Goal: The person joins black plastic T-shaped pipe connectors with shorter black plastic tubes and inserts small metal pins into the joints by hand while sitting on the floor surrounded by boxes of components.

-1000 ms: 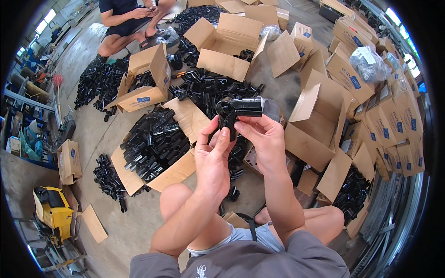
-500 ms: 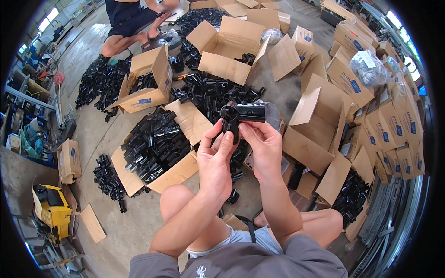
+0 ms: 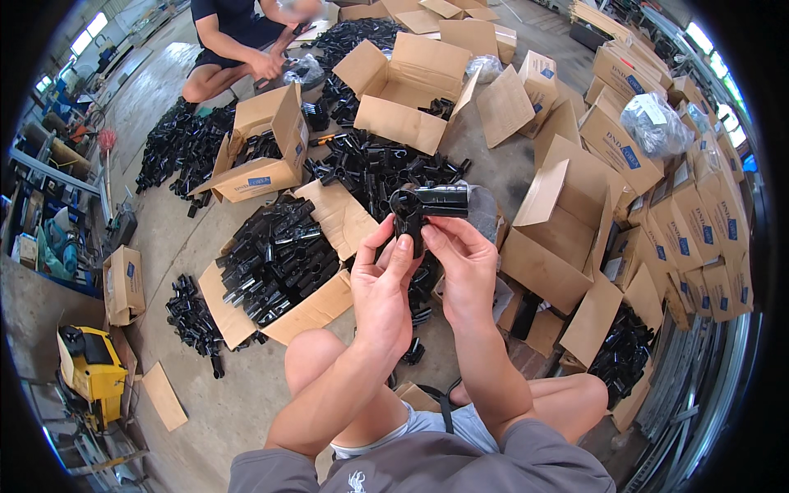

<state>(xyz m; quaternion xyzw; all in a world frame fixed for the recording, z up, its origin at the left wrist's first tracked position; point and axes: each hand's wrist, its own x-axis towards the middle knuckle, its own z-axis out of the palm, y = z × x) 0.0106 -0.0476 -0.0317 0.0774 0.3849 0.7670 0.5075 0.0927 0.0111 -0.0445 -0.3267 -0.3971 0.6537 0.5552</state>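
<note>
In front of my chest I hold up a glossy black pipe fitting (image 3: 445, 199), shaped like an elbow, with one arm pointing right and the other down. My left hand (image 3: 383, 283) pinches its lower arm between thumb and fingers. The fingers of my right hand (image 3: 467, 267) close on it near the bend, below the arm pointing right. Just left of my hands, an opened carton (image 3: 308, 308) is heaped with black fittings (image 3: 275, 259). More loose black fittings (image 3: 386, 168) lie piled on the floor beyond my hands.
A large open carton (image 3: 546, 267) stands at my right. Farther off are another open carton (image 3: 399, 123) and a smaller one (image 3: 255, 185) holding fittings. Stacked cartons (image 3: 682, 222) line the right side. Another person (image 3: 234, 49) squats at the far left. A yellow machine (image 3: 94, 374) stands left.
The other person has leaned forward, and an arm and hand now show lower, near the clear plastic bag. My hands and the pipe fitting have barely moved.
</note>
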